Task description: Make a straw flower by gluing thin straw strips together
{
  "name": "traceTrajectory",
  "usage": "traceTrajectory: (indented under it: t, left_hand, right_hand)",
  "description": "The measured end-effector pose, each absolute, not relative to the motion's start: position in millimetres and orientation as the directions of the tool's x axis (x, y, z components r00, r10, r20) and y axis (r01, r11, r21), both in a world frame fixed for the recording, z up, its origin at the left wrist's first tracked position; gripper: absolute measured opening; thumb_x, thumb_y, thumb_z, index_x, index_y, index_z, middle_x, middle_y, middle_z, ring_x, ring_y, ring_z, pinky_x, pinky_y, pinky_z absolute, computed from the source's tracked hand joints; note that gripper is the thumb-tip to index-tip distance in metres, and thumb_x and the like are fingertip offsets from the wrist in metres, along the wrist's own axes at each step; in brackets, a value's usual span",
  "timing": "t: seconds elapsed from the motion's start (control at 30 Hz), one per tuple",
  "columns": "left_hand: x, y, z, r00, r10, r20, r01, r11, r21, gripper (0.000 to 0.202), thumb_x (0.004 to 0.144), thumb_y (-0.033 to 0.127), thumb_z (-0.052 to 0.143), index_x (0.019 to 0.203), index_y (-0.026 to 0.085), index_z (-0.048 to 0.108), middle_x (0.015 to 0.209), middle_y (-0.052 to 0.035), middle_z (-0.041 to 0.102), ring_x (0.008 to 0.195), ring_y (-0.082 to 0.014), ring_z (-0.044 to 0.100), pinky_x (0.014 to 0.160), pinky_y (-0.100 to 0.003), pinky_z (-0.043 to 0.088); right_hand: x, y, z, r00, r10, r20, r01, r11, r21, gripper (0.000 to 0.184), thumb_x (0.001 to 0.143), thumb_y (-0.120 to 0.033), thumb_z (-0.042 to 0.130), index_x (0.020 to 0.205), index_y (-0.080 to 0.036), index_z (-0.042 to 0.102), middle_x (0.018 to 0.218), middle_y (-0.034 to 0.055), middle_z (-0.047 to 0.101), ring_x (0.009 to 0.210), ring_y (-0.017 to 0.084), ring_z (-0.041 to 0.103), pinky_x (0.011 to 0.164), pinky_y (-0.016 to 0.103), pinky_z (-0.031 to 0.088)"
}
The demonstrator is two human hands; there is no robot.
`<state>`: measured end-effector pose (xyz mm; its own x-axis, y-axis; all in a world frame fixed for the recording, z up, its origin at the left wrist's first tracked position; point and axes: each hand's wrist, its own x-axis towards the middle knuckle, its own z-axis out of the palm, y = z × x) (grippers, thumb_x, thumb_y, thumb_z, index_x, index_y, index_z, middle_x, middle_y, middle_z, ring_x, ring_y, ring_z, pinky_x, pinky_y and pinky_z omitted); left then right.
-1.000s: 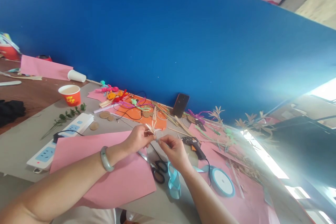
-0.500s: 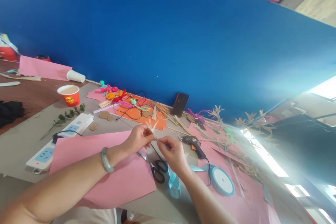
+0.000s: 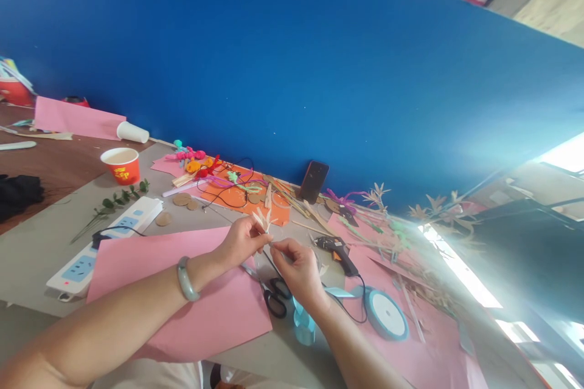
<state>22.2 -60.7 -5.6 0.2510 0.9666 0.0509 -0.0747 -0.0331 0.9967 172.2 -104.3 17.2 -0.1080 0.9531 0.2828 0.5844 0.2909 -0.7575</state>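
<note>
A pale flower with thin pointed petals (image 3: 264,217) rises from the fingers of my left hand (image 3: 244,238), which is pinched closed around its base. Just to the right, my right hand (image 3: 298,267) has its thumb and fingertips pressed together close to the flower's lower end; whatever lies between them is too small to make out. Below the hands rest black-handled scissors (image 3: 275,304), partly over a pink sheet (image 3: 201,298). Light blue ribbon (image 3: 305,325) lies under my right wrist, leading towards its spool (image 3: 387,314).
A black glue gun (image 3: 338,252) lies right of my hands, its cord curling downward. A phone (image 3: 314,181) leans on the blue wall. To the left are a power strip (image 3: 77,270), a leafy sprig (image 3: 116,200) and a red paper cup (image 3: 121,167). Dried flowers (image 3: 378,196) stand at right.
My right hand has shifted slightly and turned at the fingertips beside the flower. The flower has tilted a little in my left hand, its petals showing more clearly.
</note>
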Motion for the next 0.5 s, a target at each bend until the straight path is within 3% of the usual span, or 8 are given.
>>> traceTrajectory:
  t: [0.23,0.5]
  left_hand:
    - [23.0,-60.9,-4.9,0.237,0.971,0.022,-0.095,0.001,0.995,0.024,0.069,0.031,0.069,0.067,0.016,0.050,0.048,0.0054,0.050,0.042,-0.0084,0.044,0.042,-0.021,0.035]
    - [29.0,-65.4,-6.5,0.202,0.978,-0.048,-0.280,0.105,0.954,0.029,0.063,0.028,0.074,0.065,0.017,0.047,0.048,0.0082,0.045,0.043,-0.0061,0.040,0.043,-0.019,0.029]
  right_hand:
    - [170.0,-104.5,15.8,-0.097,0.957,0.274,0.575,0.279,-0.769,0.014,0.078,-0.023,0.057,0.073,-0.017,0.069,0.070,0.0040,0.071,0.065,0.017,0.063,0.062,0.026,0.046]
    - [166.0,-104.2,10.4,-0.024,0.942,0.335,0.619,0.277,-0.735,0.008,0.073,-0.025,0.062,0.068,-0.019,0.063,0.062,0.0008,0.067,0.057,0.015,0.058,0.056,0.025,0.042]
